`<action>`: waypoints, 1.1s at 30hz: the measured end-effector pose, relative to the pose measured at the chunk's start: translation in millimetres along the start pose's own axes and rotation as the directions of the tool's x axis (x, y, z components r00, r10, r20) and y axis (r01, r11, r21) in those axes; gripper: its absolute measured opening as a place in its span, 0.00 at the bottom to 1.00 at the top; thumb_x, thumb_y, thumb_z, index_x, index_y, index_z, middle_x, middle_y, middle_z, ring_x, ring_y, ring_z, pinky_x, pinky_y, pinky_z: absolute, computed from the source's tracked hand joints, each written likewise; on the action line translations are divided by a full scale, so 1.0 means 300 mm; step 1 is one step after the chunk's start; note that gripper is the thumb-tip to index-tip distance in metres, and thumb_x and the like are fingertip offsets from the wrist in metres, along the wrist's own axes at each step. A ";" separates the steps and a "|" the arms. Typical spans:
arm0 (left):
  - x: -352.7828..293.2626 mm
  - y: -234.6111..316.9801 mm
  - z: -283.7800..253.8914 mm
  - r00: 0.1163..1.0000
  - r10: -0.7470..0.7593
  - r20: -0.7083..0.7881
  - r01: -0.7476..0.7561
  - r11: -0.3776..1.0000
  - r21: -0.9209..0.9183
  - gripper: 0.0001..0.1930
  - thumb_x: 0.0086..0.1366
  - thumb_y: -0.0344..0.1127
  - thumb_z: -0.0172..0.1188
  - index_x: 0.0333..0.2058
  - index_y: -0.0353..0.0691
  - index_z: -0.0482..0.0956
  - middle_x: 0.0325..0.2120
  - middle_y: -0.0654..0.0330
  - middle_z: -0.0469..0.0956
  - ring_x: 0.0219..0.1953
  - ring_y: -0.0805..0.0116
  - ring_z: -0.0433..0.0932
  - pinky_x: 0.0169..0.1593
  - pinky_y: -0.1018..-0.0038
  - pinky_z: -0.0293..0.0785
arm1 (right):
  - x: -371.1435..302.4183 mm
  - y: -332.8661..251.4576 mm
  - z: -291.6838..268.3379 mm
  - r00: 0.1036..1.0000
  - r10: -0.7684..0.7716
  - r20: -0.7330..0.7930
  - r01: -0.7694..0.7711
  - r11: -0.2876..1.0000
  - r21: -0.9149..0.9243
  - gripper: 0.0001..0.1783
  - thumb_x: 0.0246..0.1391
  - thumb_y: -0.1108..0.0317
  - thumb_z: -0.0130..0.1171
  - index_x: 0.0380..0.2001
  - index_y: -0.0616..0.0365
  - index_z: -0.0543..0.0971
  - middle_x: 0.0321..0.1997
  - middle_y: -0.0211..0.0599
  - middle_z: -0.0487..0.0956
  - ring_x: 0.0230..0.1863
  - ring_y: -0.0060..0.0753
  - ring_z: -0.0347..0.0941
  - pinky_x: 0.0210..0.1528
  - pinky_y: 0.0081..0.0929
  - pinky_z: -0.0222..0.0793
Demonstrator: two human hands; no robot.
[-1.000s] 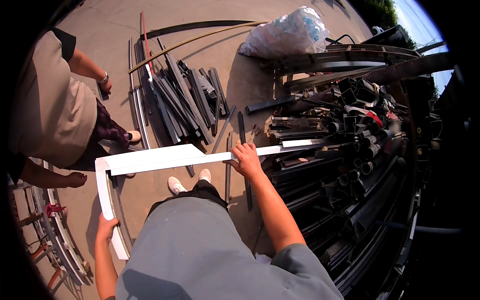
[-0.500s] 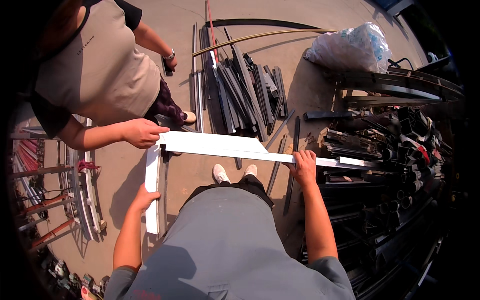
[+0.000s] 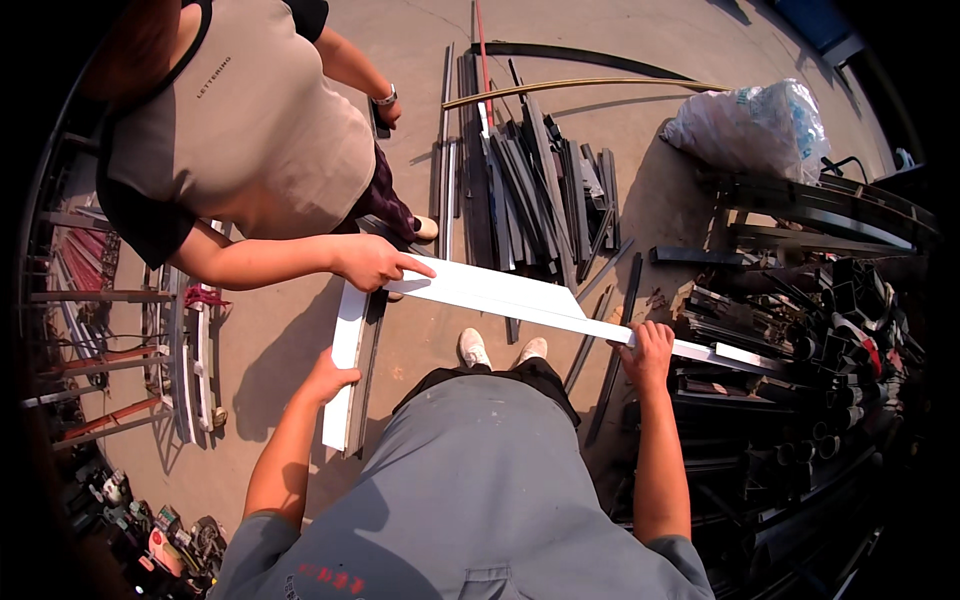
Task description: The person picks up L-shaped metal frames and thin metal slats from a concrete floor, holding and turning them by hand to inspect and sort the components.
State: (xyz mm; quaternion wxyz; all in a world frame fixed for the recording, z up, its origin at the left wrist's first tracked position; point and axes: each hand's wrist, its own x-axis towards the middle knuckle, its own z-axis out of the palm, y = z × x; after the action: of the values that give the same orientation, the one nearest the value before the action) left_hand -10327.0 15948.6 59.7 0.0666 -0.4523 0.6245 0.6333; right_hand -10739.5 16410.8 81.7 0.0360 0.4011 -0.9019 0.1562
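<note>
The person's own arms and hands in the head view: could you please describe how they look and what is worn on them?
Both forearms are bare below short grey sleeves of a grey shirt. The left hand and right hand wear no gloves, and no watch or ring shows. Red markings sit on the shirt near the left sleeve.

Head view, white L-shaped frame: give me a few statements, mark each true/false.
1. The left hand grips the short leg of the white frame. True.
2. The right hand hangs free of the frame. False: it is closed on the long leg, near the scrap metal pile.
3. A co-worker's hand rests on the frame near its corner. True.
4. The plastic bag lies on the frame. False: it sits apart on the ground, at upper right.
5. The dark metal strips stand upright. False: they lie flat on the ground.
</note>
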 end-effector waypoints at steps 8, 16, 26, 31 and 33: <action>-0.003 -0.004 0.006 1.000 0.006 -0.022 -0.006 1.000 -0.009 0.22 0.48 0.25 0.67 0.45 0.32 0.77 0.32 0.67 0.77 0.33 0.75 0.74 0.38 0.73 0.75 | -0.001 -0.011 0.010 0.999 0.023 -0.029 -0.023 1.000 0.006 0.29 0.34 0.61 0.81 0.42 0.54 0.80 0.38 0.37 0.77 0.44 0.47 0.73 0.57 0.45 0.64; 0.004 0.005 0.011 0.999 0.028 -0.022 -0.028 0.999 0.021 0.23 0.48 0.25 0.67 0.47 0.33 0.77 0.34 0.66 0.77 0.35 0.74 0.75 0.40 0.73 0.75 | -0.005 -0.013 0.011 0.997 0.048 -0.059 -0.047 0.999 0.012 0.31 0.33 0.59 0.81 0.44 0.54 0.81 0.37 0.35 0.78 0.43 0.45 0.73 0.58 0.43 0.64; 0.022 -0.038 0.001 0.999 0.035 -0.024 -0.034 0.999 0.014 0.25 0.48 0.27 0.68 0.48 0.32 0.77 0.36 0.65 0.78 0.37 0.73 0.76 0.43 0.73 0.76 | 0.006 -0.024 0.012 0.997 0.053 -0.062 -0.052 0.998 0.021 0.31 0.35 0.52 0.81 0.43 0.54 0.82 0.36 0.35 0.77 0.43 0.45 0.73 0.58 0.43 0.64; 0.028 -0.034 0.004 0.998 0.058 -0.036 -0.057 0.998 0.024 0.25 0.48 0.28 0.68 0.48 0.31 0.76 0.36 0.64 0.78 0.37 0.73 0.76 0.43 0.73 0.76 | 0.028 -0.013 0.011 0.999 0.038 0.009 -0.038 0.999 0.000 0.28 0.34 0.53 0.81 0.37 0.54 0.81 0.33 0.36 0.78 0.41 0.46 0.75 0.52 0.43 0.67; 0.024 -0.015 0.011 0.996 0.073 -0.042 -0.071 0.996 0.044 0.25 0.48 0.28 0.68 0.47 0.31 0.77 0.36 0.65 0.78 0.36 0.73 0.76 0.42 0.72 0.76 | 0.043 -0.011 0.023 0.995 0.055 0.080 -0.055 0.998 -0.010 0.27 0.34 0.54 0.81 0.35 0.54 0.80 0.32 0.36 0.79 0.40 0.47 0.76 0.49 0.42 0.69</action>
State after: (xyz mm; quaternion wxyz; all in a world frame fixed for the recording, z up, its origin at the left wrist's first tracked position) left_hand -10329.8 15949.0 51.1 0.0399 -0.4416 0.6550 0.6119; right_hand -10745.4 16397.5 78.5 -0.0028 0.3820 -0.9139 0.1375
